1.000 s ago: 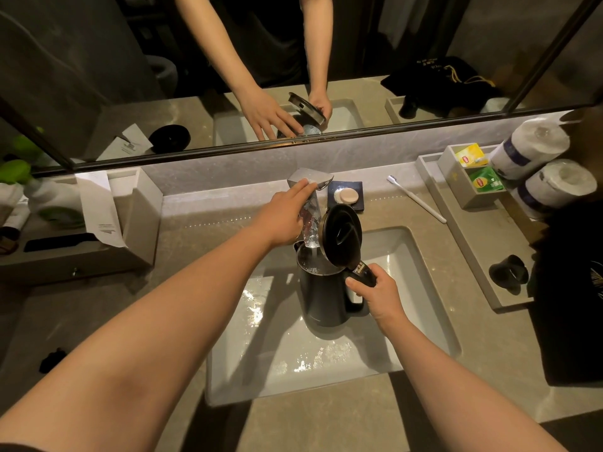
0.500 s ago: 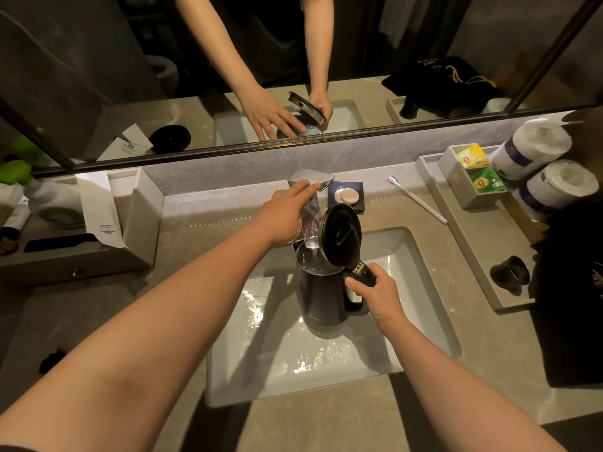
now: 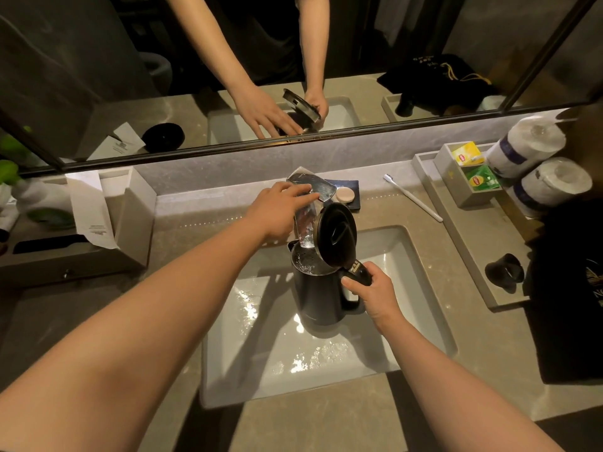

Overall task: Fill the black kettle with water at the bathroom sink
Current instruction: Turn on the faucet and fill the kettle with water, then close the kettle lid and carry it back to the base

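The black kettle (image 3: 321,296) stands upright in the white sink basin (image 3: 421,256) with its round lid (image 3: 336,236) flipped open. My right hand (image 3: 373,293) grips the kettle's handle at its right side. Water (image 3: 306,228) streams from the flat chrome faucet (image 3: 321,189) straight into the kettle's mouth, where the surface ripples. My left hand (image 3: 277,208) lies on the faucet's left edge, fingers stretched over it; whether it grips the lever is hidden.
A soap dish (image 3: 347,194) and a white toothbrush (image 3: 412,197) lie behind the basin. A grey tray (image 3: 466,236) on the right carries tea bags (image 3: 481,179), paper rolls (image 3: 551,182) and a black cup (image 3: 504,272). A tissue box (image 3: 130,220) stands left. The mirror (image 3: 195,60) runs along the back.
Almost nothing moved. My left hand shifted slightly on the faucet, and the water level in the kettle has risen a little while the stream keeps running.
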Motion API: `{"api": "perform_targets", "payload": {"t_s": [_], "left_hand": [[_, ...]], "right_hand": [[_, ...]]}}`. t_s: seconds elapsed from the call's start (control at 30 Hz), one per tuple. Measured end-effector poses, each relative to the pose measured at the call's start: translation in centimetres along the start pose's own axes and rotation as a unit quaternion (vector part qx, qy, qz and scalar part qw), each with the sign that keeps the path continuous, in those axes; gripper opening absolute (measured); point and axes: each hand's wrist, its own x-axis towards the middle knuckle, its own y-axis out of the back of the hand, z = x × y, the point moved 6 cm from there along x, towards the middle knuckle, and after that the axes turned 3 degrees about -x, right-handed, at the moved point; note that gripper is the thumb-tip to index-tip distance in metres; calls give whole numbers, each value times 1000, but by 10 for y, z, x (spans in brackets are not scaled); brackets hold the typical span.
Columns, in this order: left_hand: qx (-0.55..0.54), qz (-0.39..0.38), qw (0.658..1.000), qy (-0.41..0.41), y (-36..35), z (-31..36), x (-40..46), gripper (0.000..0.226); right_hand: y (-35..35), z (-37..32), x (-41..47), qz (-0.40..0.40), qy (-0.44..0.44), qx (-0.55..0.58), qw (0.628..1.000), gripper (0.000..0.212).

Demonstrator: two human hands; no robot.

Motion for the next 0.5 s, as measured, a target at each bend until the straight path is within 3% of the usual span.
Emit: {"api": "perform_targets", "payload": {"t_s": [0.07, 0.13, 0.2, 0.37, 0.5], "left_hand": [[-106, 7, 994, 18, 6, 0, 0, 58], [-237, 79, 967, 48, 14, 4, -8, 45], [-302, 149, 940, 56, 18, 16, -24, 42], [-244, 203, 948, -12, 7, 66, -61, 48], [-239, 202, 948, 57, -7, 72, -69, 48]], "right_hand": [[2, 0, -2, 1, -1, 2, 1000, 18], [5, 0, -5, 0, 0, 6, 1000, 18], [9, 1, -8, -1, 2, 5, 1000, 18], [23, -3, -19, -5, 17, 3, 1000, 18], [44, -4, -35, 2, 26, 0, 1000, 17]]}}
